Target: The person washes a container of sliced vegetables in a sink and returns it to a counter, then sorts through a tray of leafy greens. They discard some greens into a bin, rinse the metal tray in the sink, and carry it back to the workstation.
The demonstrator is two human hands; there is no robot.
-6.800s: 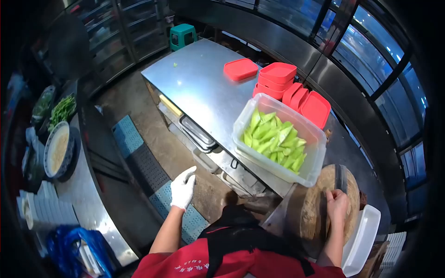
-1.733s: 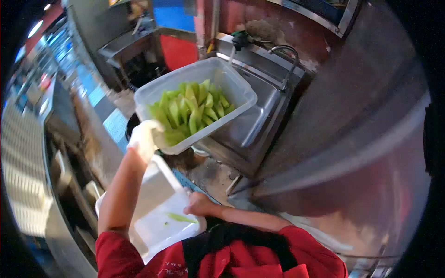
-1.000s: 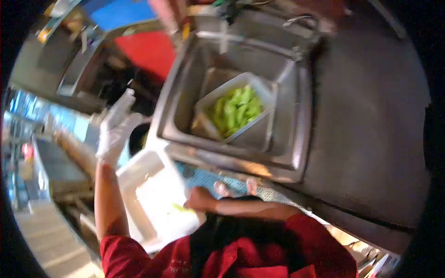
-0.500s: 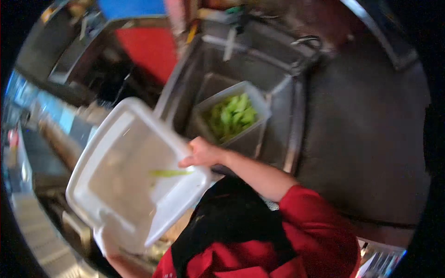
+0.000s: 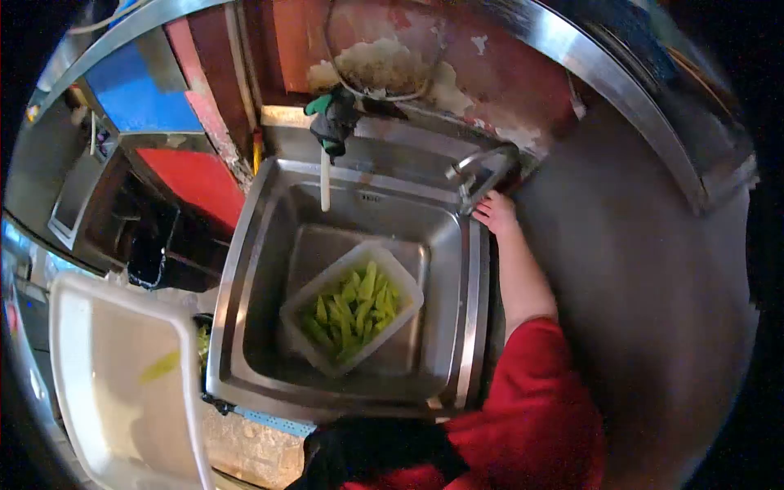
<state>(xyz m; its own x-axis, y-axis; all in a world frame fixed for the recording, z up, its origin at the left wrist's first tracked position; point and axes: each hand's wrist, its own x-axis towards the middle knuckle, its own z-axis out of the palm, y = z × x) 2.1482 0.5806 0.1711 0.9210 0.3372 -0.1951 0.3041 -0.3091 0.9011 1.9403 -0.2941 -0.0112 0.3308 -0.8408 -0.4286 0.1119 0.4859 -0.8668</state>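
My right hand [image 5: 495,214] is at the base of the faucet [image 5: 476,173], on the right back corner of the metal sink [image 5: 474,327]; its fingers are apart and touch or nearly touch the faucet. Inside the sink sits a translucent tub [image 5: 298,336] with green vegetable pieces [image 5: 356,309]. A large white bin [image 5: 126,384] is tilted at the lower left, with one green piece [image 5: 160,367] in it. My left hand is out of view.
A dark glove with green [image 5: 333,122] and a white handle [image 5: 325,184] are at the sink's back edge. Red [image 5: 192,184] and blue [image 5: 145,86] panels stand at the left. A dark counter [image 5: 629,294] lies to the right.
My right hand has let go of the white bin and moved to the faucet. The bin is farther left and lower. My left hand has gone out of view, and the camera view has shifted.
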